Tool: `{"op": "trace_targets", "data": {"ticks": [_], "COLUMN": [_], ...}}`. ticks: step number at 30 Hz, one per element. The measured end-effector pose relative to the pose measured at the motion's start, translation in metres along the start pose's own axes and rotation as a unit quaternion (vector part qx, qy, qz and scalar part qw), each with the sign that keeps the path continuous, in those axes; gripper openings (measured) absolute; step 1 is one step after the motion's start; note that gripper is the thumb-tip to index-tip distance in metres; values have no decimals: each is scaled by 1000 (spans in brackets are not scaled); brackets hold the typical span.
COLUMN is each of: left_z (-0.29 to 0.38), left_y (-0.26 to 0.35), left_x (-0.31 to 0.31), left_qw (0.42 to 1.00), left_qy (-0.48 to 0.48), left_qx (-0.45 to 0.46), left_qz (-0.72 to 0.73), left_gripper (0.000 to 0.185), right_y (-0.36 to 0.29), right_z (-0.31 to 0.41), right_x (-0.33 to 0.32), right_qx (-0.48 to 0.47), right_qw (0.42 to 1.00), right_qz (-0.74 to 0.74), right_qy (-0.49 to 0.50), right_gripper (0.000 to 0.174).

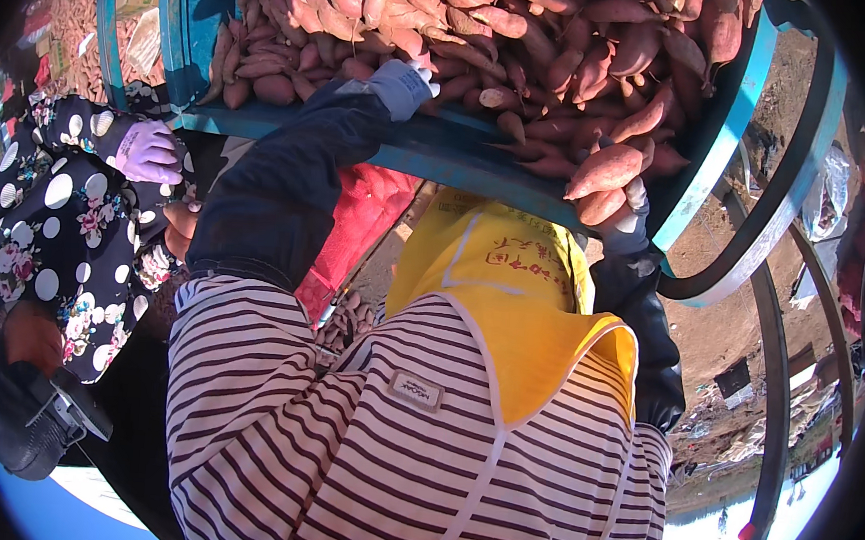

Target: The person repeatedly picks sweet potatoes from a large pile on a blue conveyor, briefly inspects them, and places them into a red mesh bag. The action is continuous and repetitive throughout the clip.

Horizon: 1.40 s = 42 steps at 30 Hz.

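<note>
Sweet potatoes (pixel 486 44) with pinkish-red skins lie heaped in a blue metal trough (pixel 441 146) before me. My left hand (pixel 401 91), in a pale work glove, reaches over the trough's near rim. Its fingers touch the edge of the heap, and whether they grip a root is hidden. At the right end of the rim, my right hand (pixel 626 219), also gloved, holds a plump sweet potato (pixel 606 171) and a smaller sweet potato (pixel 600 206) just below it. Most of its fingers are hidden behind these roots.
A co-worker's hand (pixel 151 152) in a lilac glove is at the left, beside a floral sleeve. Below the rim hangs a red mesh bag (pixel 361 220). My yellow apron (pixel 508 268) bears writing. Curved metal bars (pixel 733 268) stand right; more sweet potatoes (pixel 84 35) spread far left.
</note>
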State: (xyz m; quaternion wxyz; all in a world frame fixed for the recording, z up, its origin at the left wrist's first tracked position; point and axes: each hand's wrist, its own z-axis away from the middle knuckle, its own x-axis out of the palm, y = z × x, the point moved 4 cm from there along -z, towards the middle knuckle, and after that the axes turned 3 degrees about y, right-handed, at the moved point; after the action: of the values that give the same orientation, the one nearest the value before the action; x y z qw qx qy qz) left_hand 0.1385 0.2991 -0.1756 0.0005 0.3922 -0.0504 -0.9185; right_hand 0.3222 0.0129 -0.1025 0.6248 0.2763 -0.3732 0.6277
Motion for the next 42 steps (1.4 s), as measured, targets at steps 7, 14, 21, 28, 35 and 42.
{"op": "trace_targets", "data": {"ticks": [7,14,21,28,35,42], "left_z": [-46,7,99,112,98,131], "left_y": [19,-16,-11,43,114,154], "left_x": [73,-28,-146,-135,-181,-183], "left_qw": [987,959,524,165,-12,17], "left_qy": [60,116,223,261,218,273], "left_qx": [-22,-114,58,172,392,450], "left_qz": [-148,233,820,935,894,850], "left_gripper": [22,32,75,65,56,49], "right_y": [1,1,1,-4,-13,5], "right_z": [2,-3,-14,4,33,74], "right_x": [13,6,-13,71,126,132], "right_qx": [-28,-12,-37,22,111,140], "right_qw": [999,999,998,994,973,967], "right_qz": [-13,-48,-28,-64,121,117], "right_qy": [19,-6,-52,-84,-162,-180], "right_gripper": [93,78,67,64,78,73]}}
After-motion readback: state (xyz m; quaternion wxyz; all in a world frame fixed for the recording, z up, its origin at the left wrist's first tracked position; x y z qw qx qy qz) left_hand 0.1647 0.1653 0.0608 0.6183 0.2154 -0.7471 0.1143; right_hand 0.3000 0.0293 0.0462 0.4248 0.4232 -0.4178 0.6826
